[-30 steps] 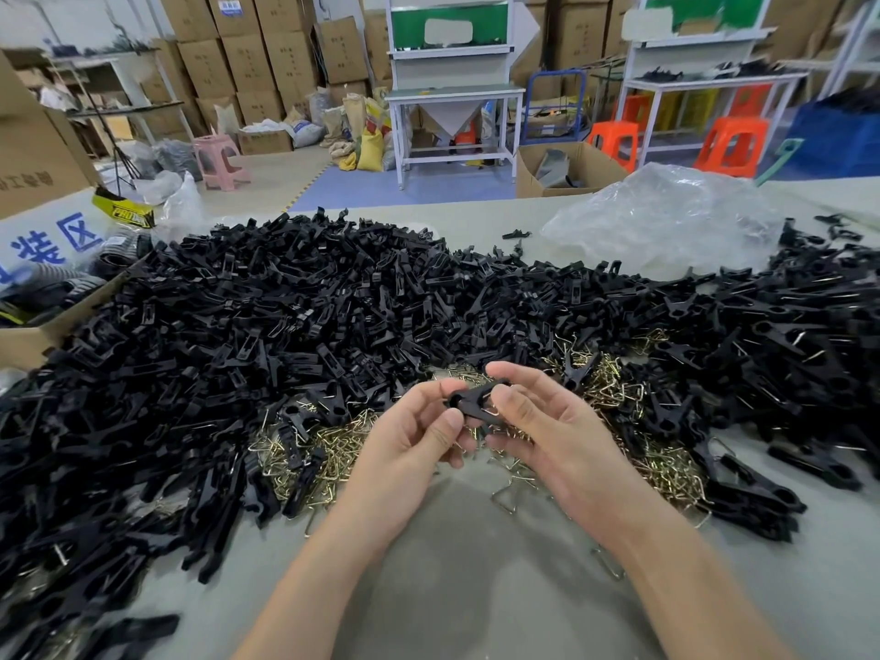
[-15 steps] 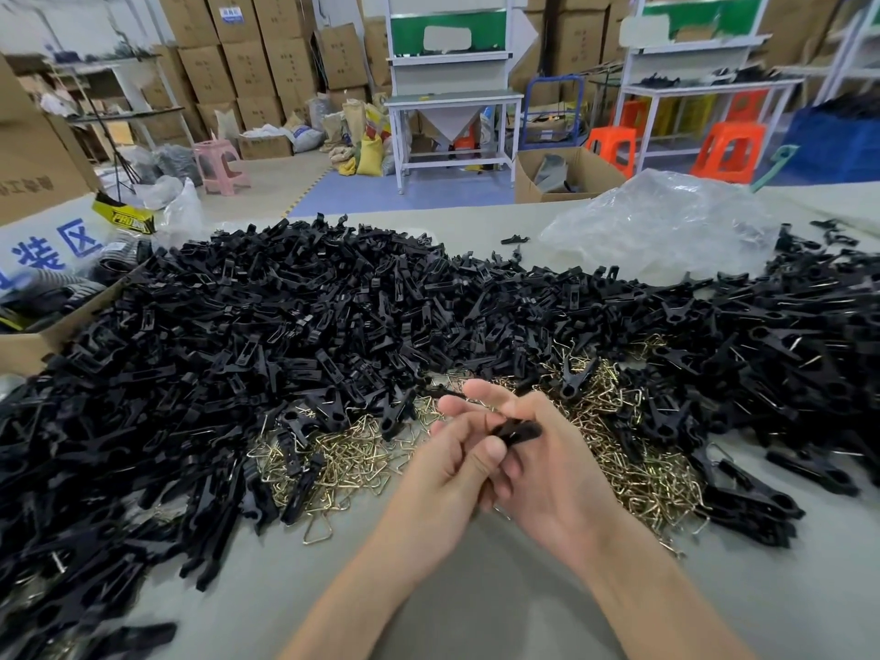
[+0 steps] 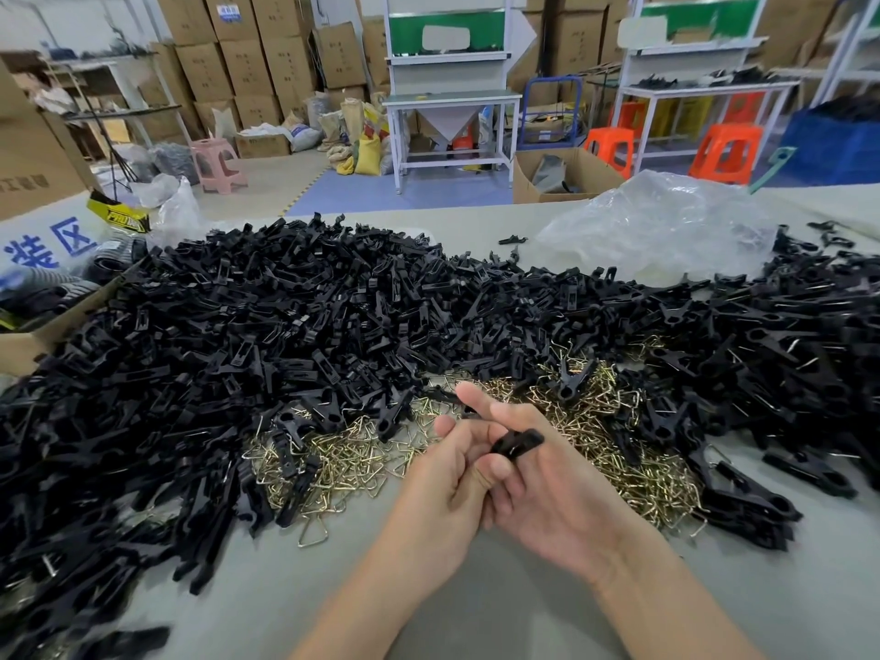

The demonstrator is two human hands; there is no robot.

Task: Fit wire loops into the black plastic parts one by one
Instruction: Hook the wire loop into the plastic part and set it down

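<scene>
One black plastic part [image 3: 516, 443] is pinched between both my hands at the centre of the view. My left hand [image 3: 445, 488] presses its thumb and fingers against the part from the left. My right hand [image 3: 552, 483] wraps it from the right, index finger stretched forward. Any wire loop in the part is hidden by my fingers. A big heap of black plastic parts [image 3: 285, 335] covers the table behind and to the left. A pile of brass-coloured wire loops [image 3: 362, 457] lies just beyond my hands and continues to the right.
More black parts [image 3: 771, 373] are heaped on the right. A crumpled clear plastic bag [image 3: 657, 226] lies at the back right. A cardboard box [image 3: 28, 345] stands at the left edge. The grey table surface [image 3: 476, 597] is bare under my forearms.
My hands have come closer together and moved right and down. The part, first held out at the fingertips, now sits deeper between my closed fingers.
</scene>
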